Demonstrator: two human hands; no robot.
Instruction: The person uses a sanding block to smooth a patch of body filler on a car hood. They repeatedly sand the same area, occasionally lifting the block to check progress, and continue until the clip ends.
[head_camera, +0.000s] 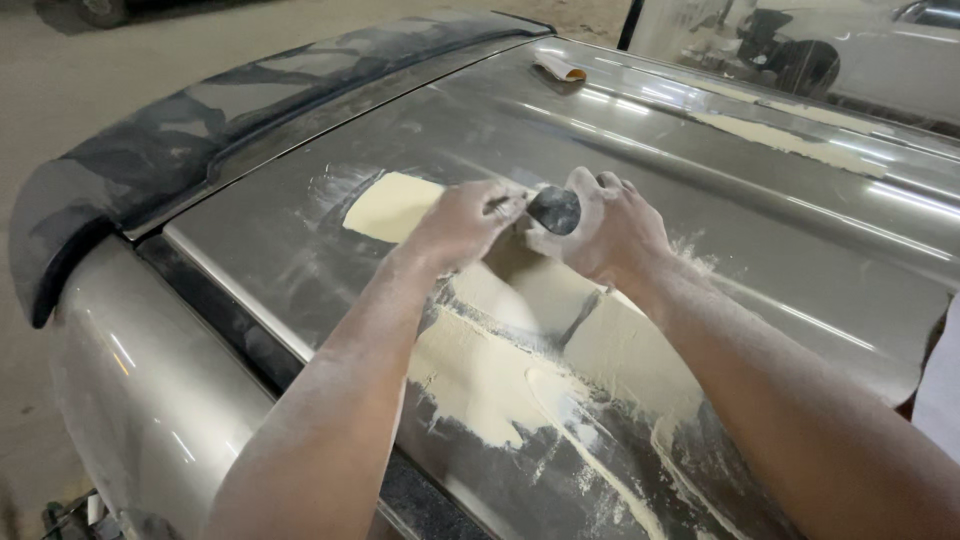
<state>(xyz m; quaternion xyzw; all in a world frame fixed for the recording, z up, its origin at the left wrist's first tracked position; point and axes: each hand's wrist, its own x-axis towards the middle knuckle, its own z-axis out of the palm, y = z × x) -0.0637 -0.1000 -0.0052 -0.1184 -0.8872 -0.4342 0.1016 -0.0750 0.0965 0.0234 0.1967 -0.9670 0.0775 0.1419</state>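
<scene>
Your dust-covered right hand grips a dark sanding block, fingers curled over it, while your left hand closes its fingertips on the block's near edge. Both press it onto the pale yellow filler patch spread across the grey car roof. A folded piece of sandpaper lies well apart, near the dark rear spoiler.

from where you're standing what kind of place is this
Most likely an auto body repair shop. A car roof is smeared with patches of pale yellow body filler, the left hand and right hand, both dusty, hold a dark spreader over it, and another vehicle stands behind.
</scene>
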